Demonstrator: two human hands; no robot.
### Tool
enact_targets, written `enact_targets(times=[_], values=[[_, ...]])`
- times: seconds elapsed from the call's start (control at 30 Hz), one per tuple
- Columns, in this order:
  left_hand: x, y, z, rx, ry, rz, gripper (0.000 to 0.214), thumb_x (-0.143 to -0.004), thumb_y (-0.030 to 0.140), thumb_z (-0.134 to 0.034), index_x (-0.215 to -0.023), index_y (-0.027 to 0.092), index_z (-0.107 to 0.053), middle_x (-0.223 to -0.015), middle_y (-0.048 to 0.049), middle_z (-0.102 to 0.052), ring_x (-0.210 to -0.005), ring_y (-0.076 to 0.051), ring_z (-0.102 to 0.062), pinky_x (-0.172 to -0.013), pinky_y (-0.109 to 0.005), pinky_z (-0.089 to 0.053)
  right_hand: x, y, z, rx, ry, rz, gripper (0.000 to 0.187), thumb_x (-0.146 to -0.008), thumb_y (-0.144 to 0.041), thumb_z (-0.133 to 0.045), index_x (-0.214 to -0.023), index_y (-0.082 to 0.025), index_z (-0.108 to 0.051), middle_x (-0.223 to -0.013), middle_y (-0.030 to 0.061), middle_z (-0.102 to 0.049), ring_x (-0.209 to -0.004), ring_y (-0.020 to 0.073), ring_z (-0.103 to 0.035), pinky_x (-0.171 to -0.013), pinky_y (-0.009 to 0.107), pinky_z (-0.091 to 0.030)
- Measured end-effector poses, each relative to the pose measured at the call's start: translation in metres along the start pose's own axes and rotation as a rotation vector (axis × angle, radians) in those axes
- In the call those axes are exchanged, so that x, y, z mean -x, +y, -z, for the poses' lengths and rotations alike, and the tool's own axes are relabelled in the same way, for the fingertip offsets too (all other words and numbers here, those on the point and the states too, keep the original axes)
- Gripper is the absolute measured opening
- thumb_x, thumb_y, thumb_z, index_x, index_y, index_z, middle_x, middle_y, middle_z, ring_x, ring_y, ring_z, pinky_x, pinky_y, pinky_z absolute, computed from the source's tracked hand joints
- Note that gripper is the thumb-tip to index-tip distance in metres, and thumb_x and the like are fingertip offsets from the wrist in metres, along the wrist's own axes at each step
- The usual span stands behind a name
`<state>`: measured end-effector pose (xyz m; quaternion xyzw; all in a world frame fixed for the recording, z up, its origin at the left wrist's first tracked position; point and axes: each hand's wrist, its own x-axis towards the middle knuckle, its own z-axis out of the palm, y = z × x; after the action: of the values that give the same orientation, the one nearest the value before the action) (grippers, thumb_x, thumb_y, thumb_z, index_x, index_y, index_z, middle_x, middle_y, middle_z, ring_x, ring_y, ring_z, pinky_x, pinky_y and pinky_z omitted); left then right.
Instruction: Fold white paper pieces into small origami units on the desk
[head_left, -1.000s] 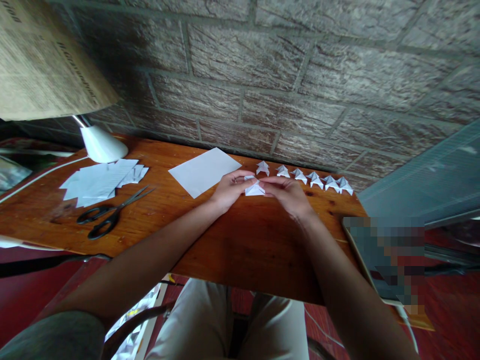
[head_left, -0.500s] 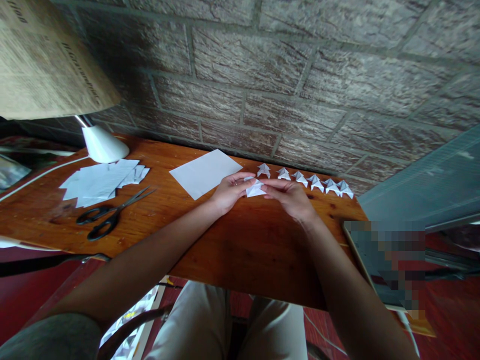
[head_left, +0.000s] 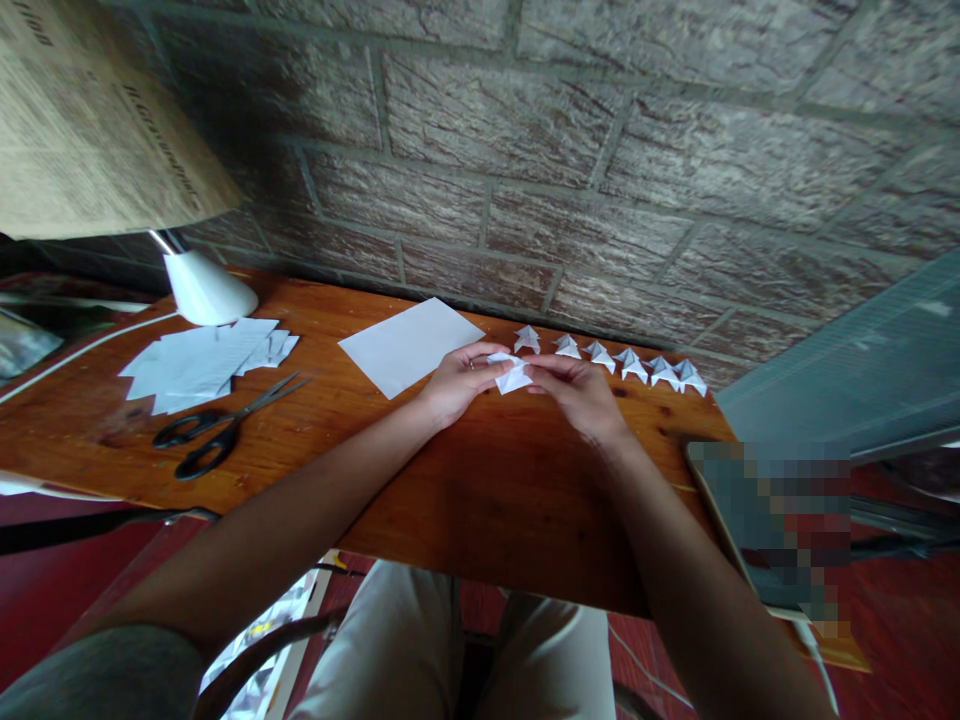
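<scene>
A small folded piece of white paper point(head_left: 513, 376) is held between my two hands above the wooden table. My left hand point(head_left: 459, 383) pinches its left side, with a ring visible on one finger. From the right, my right hand point(head_left: 574, 392) grips the opposite side with thumb and fingers. Just behind my hands stands a folded paper star shape point(head_left: 527, 339), and several similar folded paper shapes point(head_left: 631, 365) run in a row to the right. A flat white sheet of paper point(head_left: 411, 347) lies to the left of my left hand.
Black-handled scissors point(head_left: 225, 430) lie partly open at the left, near a pile of white paper pieces point(head_left: 199, 368). Behind them is a lamp's white base point(head_left: 211, 290). A dark-screened device point(head_left: 739, 530) sits at the table's right edge. A brick wall point(head_left: 480, 200) borders the back.
My hands stay in almost the same place. The folded paper between them has shifted and tilted slightly.
</scene>
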<state>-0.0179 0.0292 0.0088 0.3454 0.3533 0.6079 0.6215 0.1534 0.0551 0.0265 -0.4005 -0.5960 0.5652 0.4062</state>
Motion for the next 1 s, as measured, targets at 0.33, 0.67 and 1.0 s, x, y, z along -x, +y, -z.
enact_targets(times=[0.33, 0.67, 1.0], values=[[-0.0003, -0.0026, 0.0025, -0.055, -0.004, -0.021, 0.038, -0.054, 0.025, -0.086, -0.087, 0.016, -0.069, -0.085, -0.0023, -0.071, -0.077, -0.013, -0.064, -0.08, -0.031, -0.048, 0.001, -0.0008, -0.0004, 0.041, 0.03, 0.027, 0.031, -0.064, -0.04, -0.08, -0.089, -0.022, -0.077, -0.089, 0.0026, -0.074, -0.077, 0.0163, -0.066, -0.077, 0.034, -0.056], [0.0012, 0.0027, -0.0025, 0.05, 0.018, 0.029, 0.035, -0.052, 0.022, -0.087, -0.08, 0.015, -0.068, -0.083, -0.0015, -0.069, -0.083, -0.015, -0.065, -0.088, -0.037, -0.05, 0.0028, -0.0054, 0.0008, 0.016, 0.002, -0.042, 0.033, -0.062, -0.041, -0.081, -0.088, -0.02, -0.077, -0.086, 0.003, -0.074, -0.075, 0.0151, -0.066, -0.076, 0.032, -0.056], [0.0032, 0.0049, 0.0046, -0.161, -0.094, 0.008, 0.032, -0.061, 0.031, -0.083, -0.087, 0.014, -0.072, -0.082, -0.0042, -0.07, -0.08, -0.017, -0.066, -0.082, -0.037, -0.052, 0.0052, -0.0073, 0.0016, 0.212, -0.038, 0.06, 0.029, -0.071, -0.043, -0.073, -0.085, -0.018, -0.074, -0.079, 0.0026, -0.072, -0.069, 0.0143, -0.062, -0.072, 0.029, -0.051]])
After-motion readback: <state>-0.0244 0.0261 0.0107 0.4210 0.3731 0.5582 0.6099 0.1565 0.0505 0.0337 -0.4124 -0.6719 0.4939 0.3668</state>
